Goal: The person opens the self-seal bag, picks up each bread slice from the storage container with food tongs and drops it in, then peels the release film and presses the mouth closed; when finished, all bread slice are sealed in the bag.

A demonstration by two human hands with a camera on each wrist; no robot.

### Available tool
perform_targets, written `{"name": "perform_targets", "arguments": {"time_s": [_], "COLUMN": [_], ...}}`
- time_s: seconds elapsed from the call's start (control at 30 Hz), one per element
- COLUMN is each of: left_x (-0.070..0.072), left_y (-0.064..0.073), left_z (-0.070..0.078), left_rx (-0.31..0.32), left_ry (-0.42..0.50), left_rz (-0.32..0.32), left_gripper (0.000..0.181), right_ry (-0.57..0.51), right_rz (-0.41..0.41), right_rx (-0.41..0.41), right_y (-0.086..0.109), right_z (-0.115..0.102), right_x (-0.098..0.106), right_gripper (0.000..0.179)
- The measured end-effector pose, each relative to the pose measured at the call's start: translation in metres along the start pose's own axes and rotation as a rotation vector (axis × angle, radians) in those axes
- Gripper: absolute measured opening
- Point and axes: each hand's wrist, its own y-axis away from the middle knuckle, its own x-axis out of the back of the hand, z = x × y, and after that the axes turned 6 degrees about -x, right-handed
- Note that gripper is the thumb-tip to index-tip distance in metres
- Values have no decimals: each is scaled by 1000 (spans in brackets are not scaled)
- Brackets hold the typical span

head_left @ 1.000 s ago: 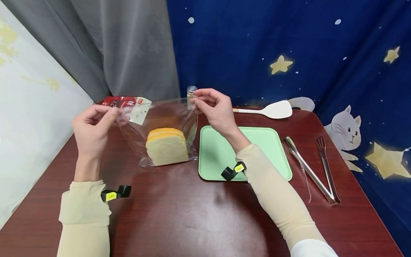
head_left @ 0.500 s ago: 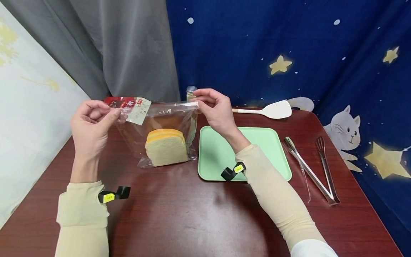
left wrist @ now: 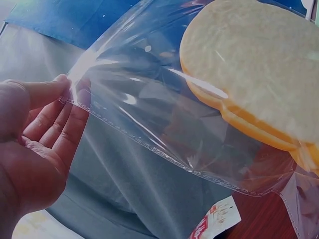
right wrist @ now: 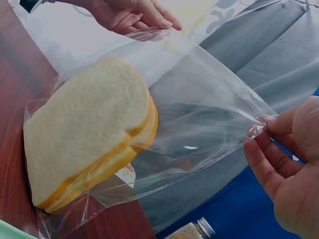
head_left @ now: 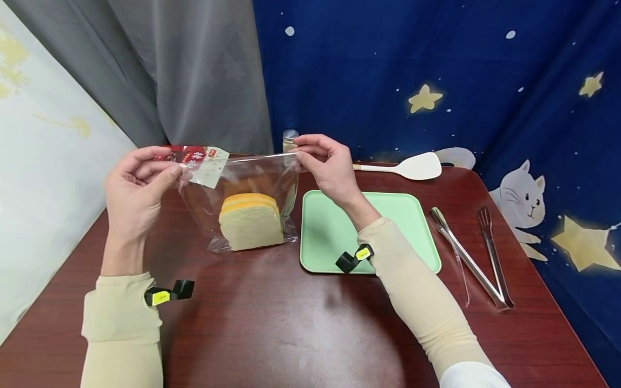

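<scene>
A clear plastic bag (head_left: 233, 180) stands on the table, stretched between both hands at its top corners. Inside it, slices of bread (head_left: 251, 223) with orange-yellow crust stand upright at the bottom. My left hand (head_left: 136, 196) pinches the left top corner between thumb and fingers; the left wrist view shows the film (left wrist: 144, 99) gathered there. At the other corner my right hand (head_left: 327, 170) pinches the film with thumb and fingertips, and the right wrist view shows the bag's top edge (right wrist: 229, 74) pulled straight between the hands.
A red and white printed packet (head_left: 213, 167) lies behind the bag, near a lidded jar (head_left: 289, 141). Right of the bag is a light green tray (head_left: 388, 226) under the right forearm. Farther right are a white spatula (head_left: 419, 166) and metal tongs (head_left: 477, 269).
My left hand has moved slightly left, drawing the bag's top edge straighter and tauter. The right hand stays nearly in place, and the bread has barely shifted.
</scene>
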Motion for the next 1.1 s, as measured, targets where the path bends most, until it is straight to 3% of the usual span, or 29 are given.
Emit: {"name": "perform_targets", "arguments": {"time_s": [0.23, 0.3, 0.37, 0.43, 0.57, 0.67, 0.87, 1.1], "left_x": [-3, -4, -4, -3, -2, -2, -2, -2], "left_y": [0, 0, 0, 0, 0, 0, 2, 1], "left_z": [1, 2, 3, 4, 5, 6, 8, 13], "left_rx": [-5, 3, 13, 22, 26, 8, -20, 11], "left_ry": [-20, -13, 3, 12, 12, 4, -92, -200], "left_rz": [-25, -33, -48, -59, -81, -106, -143, -125], "left_gripper": [34, 34, 35, 35, 37, 38, 39, 39], "right_ry": [-19, 13, 115, 295, 735, 930, 1001, 1051], "right_rz": [36, 54, 41, -46, -327, -510, -690, -711], "right_rx": [50, 105, 143, 159, 59, -33, -133, -154], "right_y": [-8, -14, -21, -27, -39, -50, -60, -60], "right_z": [-11, -25, -43, -62, -94, -105, -100, -92], "right_x": [1, -2, -9, -22, -58, -87, -129, -147], "right_gripper": [24, 23, 21, 19, 23, 26, 19, 23]}}
